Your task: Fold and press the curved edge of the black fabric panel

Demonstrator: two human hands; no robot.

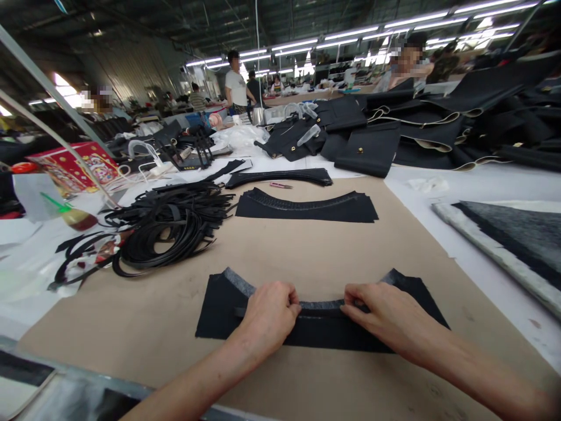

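A curved black leather panel (322, 330) lies flat on the brown board (307, 251) right in front of me. A narrow black strip (322, 309) runs along the panel's grey inner edge. My left hand (269, 316) pinches that strip at its left part with fingers closed. My right hand (385, 313) presses and pinches the same strip at its right part. Both forearms reach in from the bottom edge.
A stack of like curved panels (307, 207) and another strip piece (280, 177) lie farther back. A tangle of black straps (170, 228) sits at the left. Black bag parts (368, 149) pile up behind. A grey felt mat (512, 240) lies right. A red box (74, 166) stands left. People work in the background.
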